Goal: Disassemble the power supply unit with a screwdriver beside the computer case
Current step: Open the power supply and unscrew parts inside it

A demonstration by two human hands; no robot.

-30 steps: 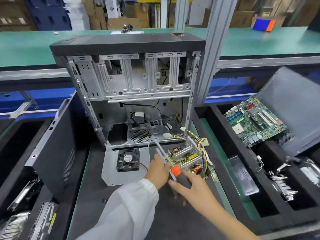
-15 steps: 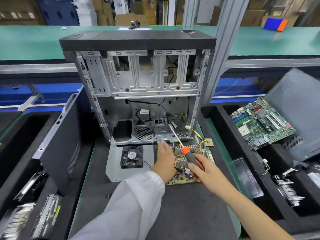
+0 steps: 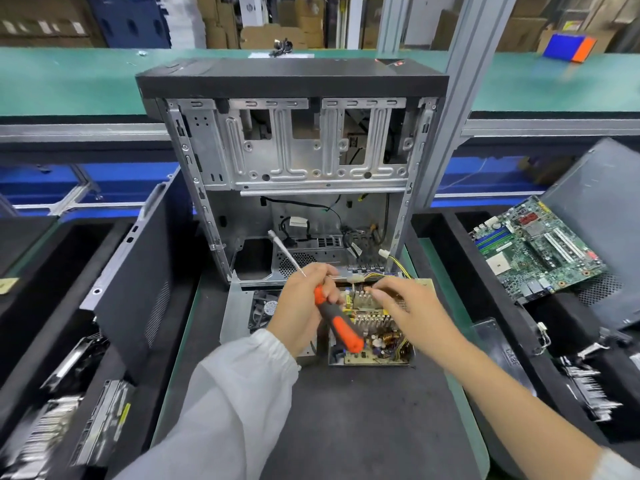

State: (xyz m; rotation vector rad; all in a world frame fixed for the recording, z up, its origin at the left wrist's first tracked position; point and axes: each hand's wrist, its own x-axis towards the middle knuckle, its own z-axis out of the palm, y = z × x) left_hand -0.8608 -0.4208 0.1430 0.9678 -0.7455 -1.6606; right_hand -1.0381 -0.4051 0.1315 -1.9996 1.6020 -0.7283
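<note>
The open power supply unit [image 3: 377, 344] lies on the black mat in front of the upright computer case [image 3: 294, 150], its circuit board and yellow wires exposed. My left hand [image 3: 298, 310] grips the screwdriver [image 3: 341, 329] by its orange and black handle, with the shaft pointing up and left toward the case. My right hand [image 3: 405, 306] reaches over the far end of the board, its fingertips curled onto the parts there. The removed metal cover [image 3: 233, 317] with the fan [image 3: 265, 308] lies just left of the unit.
A black side panel [image 3: 138, 271] leans at the left over bins of metal parts. To the right, a green motherboard [image 3: 533, 251] lies in a black tray beside another dark panel [image 3: 602, 216]. An aluminium post [image 3: 460, 98] rises right of the case.
The screwdriver passed from my right hand to my left hand. My right hand moved onto the far end of the power supply board, where my left hand rested before.
</note>
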